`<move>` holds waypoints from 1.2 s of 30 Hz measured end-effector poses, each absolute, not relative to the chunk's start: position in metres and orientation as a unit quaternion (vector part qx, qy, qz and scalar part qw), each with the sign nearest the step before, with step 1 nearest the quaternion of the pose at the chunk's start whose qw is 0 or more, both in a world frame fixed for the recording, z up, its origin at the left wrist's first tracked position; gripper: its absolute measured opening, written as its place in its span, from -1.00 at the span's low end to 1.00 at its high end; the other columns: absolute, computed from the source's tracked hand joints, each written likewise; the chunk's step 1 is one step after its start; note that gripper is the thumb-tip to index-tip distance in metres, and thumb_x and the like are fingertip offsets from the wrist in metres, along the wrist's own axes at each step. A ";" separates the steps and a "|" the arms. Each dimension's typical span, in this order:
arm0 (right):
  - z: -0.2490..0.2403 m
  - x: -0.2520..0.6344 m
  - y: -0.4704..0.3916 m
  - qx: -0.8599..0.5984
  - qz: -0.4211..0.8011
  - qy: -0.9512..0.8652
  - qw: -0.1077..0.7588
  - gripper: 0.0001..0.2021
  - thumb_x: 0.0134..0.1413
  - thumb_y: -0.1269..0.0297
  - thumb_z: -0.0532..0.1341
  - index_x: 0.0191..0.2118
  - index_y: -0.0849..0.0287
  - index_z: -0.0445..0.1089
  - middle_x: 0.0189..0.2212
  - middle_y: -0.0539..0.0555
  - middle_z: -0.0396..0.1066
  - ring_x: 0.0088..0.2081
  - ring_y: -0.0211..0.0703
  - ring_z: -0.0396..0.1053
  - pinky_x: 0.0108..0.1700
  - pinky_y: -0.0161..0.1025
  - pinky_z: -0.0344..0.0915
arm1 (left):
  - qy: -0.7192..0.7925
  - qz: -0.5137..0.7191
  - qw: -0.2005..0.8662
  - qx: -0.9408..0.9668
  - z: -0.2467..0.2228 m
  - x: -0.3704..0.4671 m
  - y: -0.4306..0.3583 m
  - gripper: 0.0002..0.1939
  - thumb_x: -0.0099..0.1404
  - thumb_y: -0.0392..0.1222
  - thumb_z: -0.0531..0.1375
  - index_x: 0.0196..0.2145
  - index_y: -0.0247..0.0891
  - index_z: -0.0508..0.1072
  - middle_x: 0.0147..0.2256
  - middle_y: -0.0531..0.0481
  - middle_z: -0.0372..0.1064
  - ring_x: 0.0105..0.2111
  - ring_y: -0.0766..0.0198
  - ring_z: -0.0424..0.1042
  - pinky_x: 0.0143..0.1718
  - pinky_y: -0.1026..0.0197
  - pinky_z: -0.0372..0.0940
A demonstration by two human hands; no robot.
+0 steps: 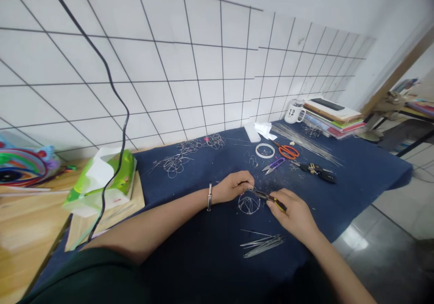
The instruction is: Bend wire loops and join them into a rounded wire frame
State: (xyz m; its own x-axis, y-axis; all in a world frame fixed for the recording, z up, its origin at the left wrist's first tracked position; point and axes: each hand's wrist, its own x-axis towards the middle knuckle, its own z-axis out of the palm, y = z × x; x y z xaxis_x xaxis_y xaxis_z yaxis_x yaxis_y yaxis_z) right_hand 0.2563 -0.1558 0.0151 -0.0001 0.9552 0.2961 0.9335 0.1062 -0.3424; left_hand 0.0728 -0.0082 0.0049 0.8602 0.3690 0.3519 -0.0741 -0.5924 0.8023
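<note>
My left hand (234,186) pinches the upper edge of a round wire frame (249,205), with thin wires crossing inside its ring. In my right hand (294,213) is a pair of pliers (274,200) with dark and yellow handles. The plier jaws point left and meet the wire close to my left fingertips; whether they grip it is too small to tell. Below the ring, a bundle of short straight wires (262,245) lies on the dark blue cloth (203,258).
Beyond my hands lie purple snips (274,164), orange-handled scissors (288,151), a white ring dish (265,150) and black pliers (317,172). Tangled wire coils (172,163) sit at the back left. Long straight wires (305,141), a mug (294,111) and stacked books (334,117) stand right. A black cable (117,96) hangs left.
</note>
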 end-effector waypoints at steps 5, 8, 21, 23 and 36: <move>0.015 0.252 -0.157 -0.671 0.018 -0.703 0.234 -0.75 0.09 0.18 0.03 -0.19 0.08 0.37 -0.35 0.05 0.35 -0.29 -0.19 0.31 -0.22 -0.26 0.24 | 0.067 0.257 0.412 0.872 0.008 0.072 -0.008 -0.77 0.30 -0.15 -0.02 -0.39 -0.35 0.30 -0.41 0.01 0.19 -0.48 0.44 0.18 -0.39 0.34 0.17; 0.012 0.252 -0.156 -0.670 0.014 -0.703 0.239 -0.75 0.10 0.18 0.03 -0.19 0.09 0.37 -0.35 0.06 0.35 -0.29 -0.18 0.30 -0.22 -0.26 0.24 | 0.066 0.264 0.400 0.875 0.007 0.073 -0.006 -0.77 0.30 -0.15 -0.02 -0.39 -0.35 0.30 -0.42 0.01 0.19 -0.46 0.42 0.19 -0.36 0.32 0.17; 0.005 0.255 -0.146 -0.674 -0.039 -0.702 0.226 -0.73 0.11 0.19 0.02 -0.16 0.14 0.36 -0.30 0.10 0.34 -0.23 -0.15 0.28 -0.14 -0.22 0.19 | 0.062 0.274 0.383 0.880 0.003 0.078 0.006 -0.78 0.31 -0.18 -0.04 -0.37 -0.35 0.30 -0.38 -0.04 0.22 -0.38 0.37 0.22 -0.27 0.27 0.19; 0.006 0.255 -0.146 -0.678 -0.036 -0.702 0.216 -0.73 0.11 0.19 0.02 -0.15 0.14 0.36 -0.30 0.10 0.33 -0.23 -0.15 0.27 -0.15 -0.22 0.19 | 0.050 0.278 0.374 0.883 0.002 0.079 0.007 -0.78 0.31 -0.18 -0.04 -0.38 -0.34 0.30 -0.38 -0.06 0.24 -0.34 0.33 0.23 -0.23 0.24 0.19; 0.014 0.246 -0.147 -0.680 -0.080 -0.706 0.180 -0.73 0.11 0.21 0.01 -0.18 0.16 0.38 -0.36 0.11 0.32 -0.28 -0.16 0.27 -0.22 -0.26 0.18 | 0.067 0.252 0.338 0.904 -0.001 0.078 0.006 -0.74 0.33 -0.16 -0.12 -0.34 -0.32 0.28 -0.35 -0.07 0.26 -0.32 0.32 0.25 -0.22 0.25 0.19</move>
